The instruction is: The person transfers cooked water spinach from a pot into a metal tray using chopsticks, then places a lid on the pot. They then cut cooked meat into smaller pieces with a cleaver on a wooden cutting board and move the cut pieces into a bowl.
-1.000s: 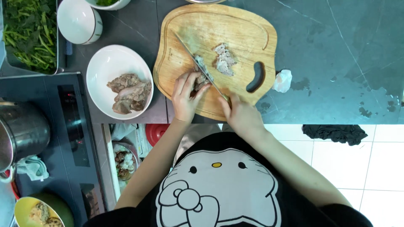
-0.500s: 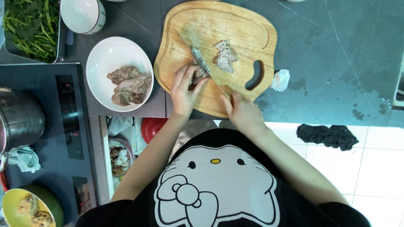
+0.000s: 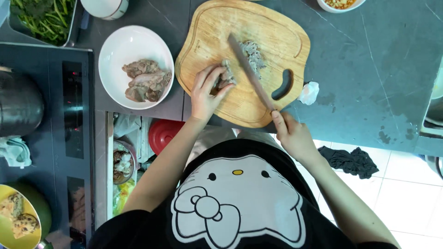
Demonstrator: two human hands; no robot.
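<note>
A wooden cutting board (image 3: 217,32) with a handle slot lies on the dark grey counter. My left hand (image 3: 205,92) presses down on a piece of grey cooked meat (image 3: 227,76) on the board. My right hand (image 3: 291,134) grips the handle of a long kitchen knife (image 3: 249,71); its blade runs diagonally across the board just right of the held meat. Cut slices of meat (image 3: 254,54) lie beyond the blade.
A white bowl (image 3: 121,41) with more meat pieces (image 3: 146,80) sits left of the board. Greens in a metal tray (image 3: 44,18), an induction hob (image 3: 74,106) with a pot (image 3: 18,103), a crumpled tissue (image 3: 309,92), a red lid (image 3: 164,133), and a dark cloth (image 3: 350,161) on the tiled floor.
The knife has shifted right and away from the held meat toward the cut slices. My left hand still holds the meat piece. The camera view has shifted slightly.
</note>
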